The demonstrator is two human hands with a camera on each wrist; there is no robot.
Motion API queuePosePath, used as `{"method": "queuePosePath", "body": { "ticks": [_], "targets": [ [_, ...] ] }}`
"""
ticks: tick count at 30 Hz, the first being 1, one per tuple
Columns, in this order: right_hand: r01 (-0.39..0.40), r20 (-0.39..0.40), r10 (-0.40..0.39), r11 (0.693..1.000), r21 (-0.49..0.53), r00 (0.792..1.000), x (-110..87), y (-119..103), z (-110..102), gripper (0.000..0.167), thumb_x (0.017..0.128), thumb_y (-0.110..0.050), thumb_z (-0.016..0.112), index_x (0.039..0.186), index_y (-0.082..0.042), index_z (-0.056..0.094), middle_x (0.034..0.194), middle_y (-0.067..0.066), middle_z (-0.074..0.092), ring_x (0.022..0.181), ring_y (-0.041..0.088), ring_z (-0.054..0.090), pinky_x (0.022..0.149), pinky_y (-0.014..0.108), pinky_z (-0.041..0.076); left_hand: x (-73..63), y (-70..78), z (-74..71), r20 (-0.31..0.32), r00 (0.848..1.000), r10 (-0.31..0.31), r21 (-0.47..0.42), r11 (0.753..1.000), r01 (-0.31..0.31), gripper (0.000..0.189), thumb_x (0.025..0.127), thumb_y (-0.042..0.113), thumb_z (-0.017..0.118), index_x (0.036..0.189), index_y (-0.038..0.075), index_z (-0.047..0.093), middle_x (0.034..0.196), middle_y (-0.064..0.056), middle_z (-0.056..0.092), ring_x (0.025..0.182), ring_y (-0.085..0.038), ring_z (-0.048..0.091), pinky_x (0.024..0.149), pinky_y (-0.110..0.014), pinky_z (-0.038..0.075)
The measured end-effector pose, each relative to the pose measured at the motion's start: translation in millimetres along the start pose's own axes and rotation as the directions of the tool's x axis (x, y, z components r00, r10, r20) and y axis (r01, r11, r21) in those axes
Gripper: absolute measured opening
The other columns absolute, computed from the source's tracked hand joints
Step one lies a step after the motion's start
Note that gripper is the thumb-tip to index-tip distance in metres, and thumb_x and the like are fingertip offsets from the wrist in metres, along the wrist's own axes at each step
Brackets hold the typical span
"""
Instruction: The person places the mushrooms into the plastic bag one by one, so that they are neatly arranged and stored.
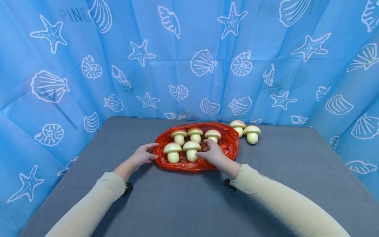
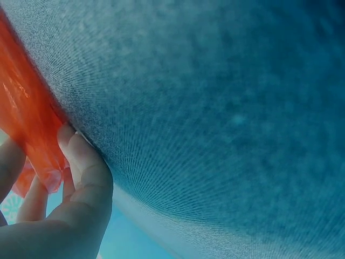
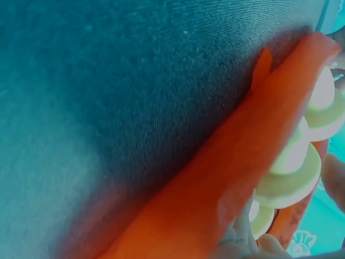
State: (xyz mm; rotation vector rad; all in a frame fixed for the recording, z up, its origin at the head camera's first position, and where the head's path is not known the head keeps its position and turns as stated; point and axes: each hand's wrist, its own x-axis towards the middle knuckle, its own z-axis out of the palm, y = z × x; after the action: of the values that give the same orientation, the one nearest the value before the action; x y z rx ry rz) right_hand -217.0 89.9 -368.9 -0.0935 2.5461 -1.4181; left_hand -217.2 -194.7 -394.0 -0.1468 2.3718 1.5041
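A red plastic bag (image 1: 196,167) lies spread on the table with its mouth facing up. Several pale toy mushrooms (image 1: 191,146) stand inside in two rows, their caps tinged with pink. At the bag's left end, my left hand (image 1: 141,154) holds the rim; in the left wrist view the thumb (image 2: 83,154) and fingers lie on either side of the red plastic. My right hand (image 1: 215,154) reaches over the bag's right part, thumb and fingers apart beside the front-right mushroom. The right wrist view shows a gap between a fingertip (image 3: 335,178) and a mushroom cap (image 3: 294,181).
Two more toy mushrooms (image 1: 252,134) stand outside the bag at its back right, close together. A grey cloth (image 1: 177,204) covers the table. Blue curtains (image 1: 189,42) with white shells and starfish hang behind and at both sides.
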Motion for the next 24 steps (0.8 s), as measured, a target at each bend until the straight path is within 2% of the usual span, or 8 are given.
{"method": "queuePosePath", "body": {
  "ticks": [16,20,24],
  "targets": [
    [0.038,-0.039,-0.039,0.999,-0.027,0.999,-15.0,-1.2,-42.5,0.062,0.088,-0.016,0.071,0.136,0.008,0.042,0.116,0.026,0.055,0.098,0.032,0.054,0.081,0.04,0.05,-1.0,1.5,0.1,-0.003,1.0,0.002,-0.002,1.0,-0.002,0.058,0.094,0.001,0.057,0.149,0.007,0.038,0.151,-0.024,0.033,0.131,-0.039,0.038,0.096,-0.05,0.045],
    [0.027,-0.047,-0.029,0.999,-0.035,0.998,-18.7,0.1,-54.6,0.059,0.09,-0.016,0.069,0.137,0.007,0.042,0.121,0.027,0.054,0.102,0.034,0.054,0.084,0.042,0.05,-1.1,1.0,0.3,-0.004,1.0,-0.001,0.005,1.0,0.001,0.058,0.094,0.001,0.057,0.149,0.007,0.037,0.15,-0.024,0.033,0.131,-0.039,0.039,0.096,-0.05,0.045],
    [-0.002,-0.05,0.001,1.0,-0.027,0.999,-21.6,1.5,-66.3,0.062,0.091,-0.018,0.068,0.14,0.006,0.038,0.127,0.029,0.052,0.101,0.035,0.054,0.08,0.039,0.051,-1.7,0.9,0.6,-0.003,1.0,-0.002,0.006,1.0,0.002,0.058,0.095,0.001,0.057,0.149,0.007,0.037,0.151,-0.024,0.033,0.131,-0.039,0.038,0.096,-0.049,0.045]
  ]
}}
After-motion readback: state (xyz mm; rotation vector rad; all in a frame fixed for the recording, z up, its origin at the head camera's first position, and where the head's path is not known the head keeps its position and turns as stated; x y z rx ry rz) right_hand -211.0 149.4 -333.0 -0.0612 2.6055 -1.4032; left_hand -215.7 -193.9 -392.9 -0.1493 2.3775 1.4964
